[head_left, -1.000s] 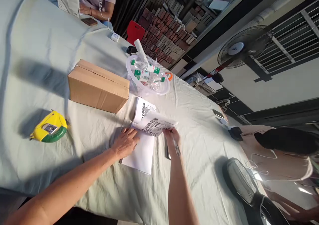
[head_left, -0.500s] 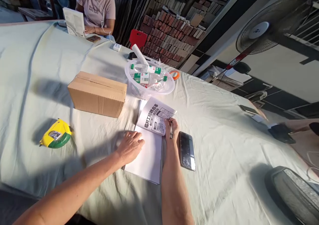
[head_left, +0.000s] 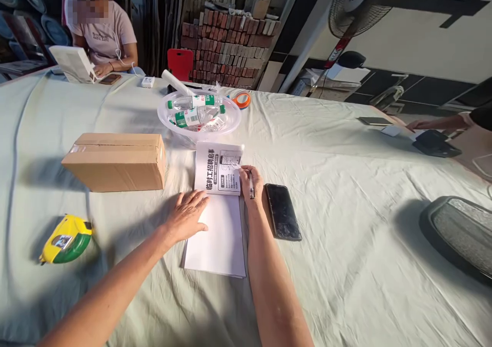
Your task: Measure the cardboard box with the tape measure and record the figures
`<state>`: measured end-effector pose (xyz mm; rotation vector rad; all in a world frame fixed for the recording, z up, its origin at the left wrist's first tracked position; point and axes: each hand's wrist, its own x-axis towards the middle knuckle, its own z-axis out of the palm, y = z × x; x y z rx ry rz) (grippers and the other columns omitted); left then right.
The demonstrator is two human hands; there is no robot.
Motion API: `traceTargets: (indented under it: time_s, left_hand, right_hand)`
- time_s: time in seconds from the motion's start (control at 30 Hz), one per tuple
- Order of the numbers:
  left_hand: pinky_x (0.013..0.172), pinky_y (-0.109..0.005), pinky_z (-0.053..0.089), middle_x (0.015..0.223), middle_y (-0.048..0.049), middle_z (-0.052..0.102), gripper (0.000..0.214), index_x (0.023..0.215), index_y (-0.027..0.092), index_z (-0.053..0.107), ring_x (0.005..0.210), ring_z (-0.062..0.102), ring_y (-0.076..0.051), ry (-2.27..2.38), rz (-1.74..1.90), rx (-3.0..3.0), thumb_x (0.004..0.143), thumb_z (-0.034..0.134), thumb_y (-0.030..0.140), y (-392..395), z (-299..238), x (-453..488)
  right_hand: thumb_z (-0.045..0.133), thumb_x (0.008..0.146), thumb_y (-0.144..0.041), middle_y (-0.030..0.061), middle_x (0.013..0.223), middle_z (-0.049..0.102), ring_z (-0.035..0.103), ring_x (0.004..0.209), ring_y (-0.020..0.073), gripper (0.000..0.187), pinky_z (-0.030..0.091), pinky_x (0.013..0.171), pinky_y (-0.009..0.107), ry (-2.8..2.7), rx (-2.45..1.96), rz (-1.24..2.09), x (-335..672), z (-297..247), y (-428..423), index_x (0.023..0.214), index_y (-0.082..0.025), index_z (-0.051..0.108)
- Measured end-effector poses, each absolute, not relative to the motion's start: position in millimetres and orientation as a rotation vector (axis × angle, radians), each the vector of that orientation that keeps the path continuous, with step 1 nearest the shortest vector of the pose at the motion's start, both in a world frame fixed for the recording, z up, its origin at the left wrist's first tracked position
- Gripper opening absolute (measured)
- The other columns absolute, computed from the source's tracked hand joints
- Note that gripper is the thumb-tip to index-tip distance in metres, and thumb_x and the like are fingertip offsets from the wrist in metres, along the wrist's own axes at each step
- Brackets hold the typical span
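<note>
A stack of white paper [head_left: 216, 237] lies on the cloth in front of me, its top printed sheet [head_left: 225, 175] folded back so that black Chinese print and a drawing show. My left hand [head_left: 188, 216] is spread with its fingers on the left edge of the stack. At the right edge of the printed sheet, my right hand [head_left: 252, 179] is closed around a pen [head_left: 251, 187], its fingertips touching the sheet. Just right of that wrist lies a black phone [head_left: 283, 212].
A cardboard box [head_left: 119, 165] and a yellow-green tape measure [head_left: 67, 239] lie to the left. Beyond the paper stand a basin [head_left: 161, 112] of plastic bottles and an orange tape roll [head_left: 242, 100]. One person [head_left: 103, 34] sits opposite; another's arm [head_left: 442, 125] reaches in at right.
The printed sheet, raised and curled before, now lies flatter. My left hand has spread its fingers and shifted toward the paper's left edge. The camera view has turned, tilting the scene less.
</note>
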<state>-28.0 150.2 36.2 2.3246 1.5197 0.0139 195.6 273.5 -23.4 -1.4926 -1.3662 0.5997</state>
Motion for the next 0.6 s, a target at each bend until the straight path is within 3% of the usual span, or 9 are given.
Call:
traceTargets:
  time_s: [0.2,0.33,0.47,0.6]
  left_hand:
    - [0.118,-0.056,0.017,0.161,-0.0093,0.028,0.070,0.147,0.023,0.035,0.148,0.021,-0.027,1.506,-0.007,2.317,0.084,0.063,0.038,152,42,-28]
    - [0.115,-0.051,0.025,0.159,-0.0099,0.033,0.075,0.146,0.023,0.036,0.145,0.026,-0.027,1.510,-0.006,2.335,0.079,0.066,0.042,156,43,-27]
    - [0.111,-0.051,0.029,0.155,-0.0114,0.038,0.080,0.144,0.022,0.036,0.142,0.031,-0.030,1.507,-0.021,2.350,0.075,0.069,0.045,161,45,-24]
    - [0.106,-0.052,0.034,0.148,-0.0136,0.044,0.083,0.140,0.022,0.042,0.137,0.036,-0.033,1.500,-0.052,2.370,0.067,0.074,0.046,168,49,-20]
  right_hand:
    - [0.059,0.080,-0.056,0.0043,0.088,0.070,0.066,0.086,0.0213,0.041,0.048,0.082,0.037,-1.246,-1.322,0.697,194,-16,264,0.100,-0.020,0.058]
    - [0.062,0.079,-0.057,0.0099,0.108,0.069,0.065,0.101,0.0231,0.042,0.049,0.088,0.041,-1.239,-1.161,0.801,200,-17,261,0.100,-0.023,0.049]
    - [0.069,0.071,-0.061,0.0150,0.128,0.060,0.060,0.114,0.0283,0.056,0.048,0.092,0.046,-1.504,-1.226,0.791,205,-17,261,0.106,-0.024,0.046]
    - [0.071,0.065,-0.066,0.0150,0.126,0.061,0.057,0.118,0.0348,0.070,0.038,0.101,0.056,-1.818,-1.470,0.576,204,-16,260,0.114,-0.022,0.046]
